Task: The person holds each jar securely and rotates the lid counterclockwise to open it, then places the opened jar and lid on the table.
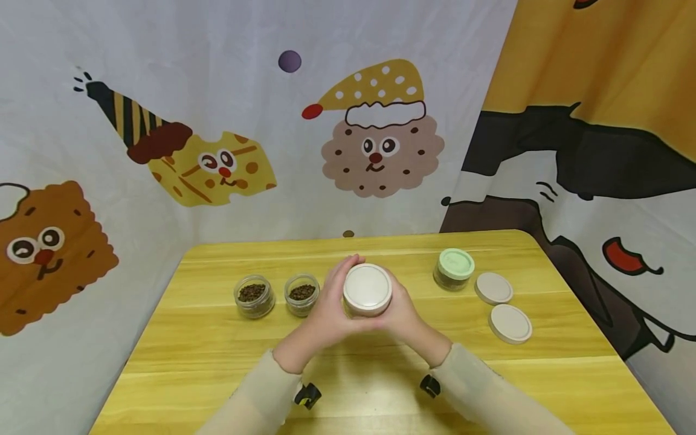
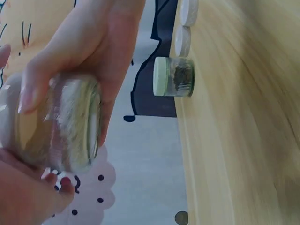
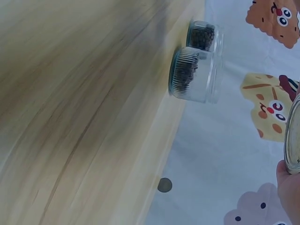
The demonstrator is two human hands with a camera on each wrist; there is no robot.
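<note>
Both hands hold a glass jar with an off-white lid [image 1: 367, 287] above the table. My left hand [image 1: 330, 308] curls round its left side. From the right, my right hand [image 1: 401, 308] grips the opposite side. Pale contents show through the jar's glass [image 2: 75, 126] in the left wrist view, where the jar lies tilted across the picture. Only part of the jar's rounded glass end [image 3: 294, 136] and some fingers appear at the edge of the right wrist view.
Two lidless jars, one farther left [image 1: 254, 297] and one nearer [image 1: 301, 295], hold dark brown pieces. A green-lidded jar [image 1: 455, 266] stands at the back right, beside two off-white lids, one behind [image 1: 493, 288] and one in front [image 1: 511, 324]. A printed curtain [image 1: 239, 60] hangs behind the table [image 1: 206, 374].
</note>
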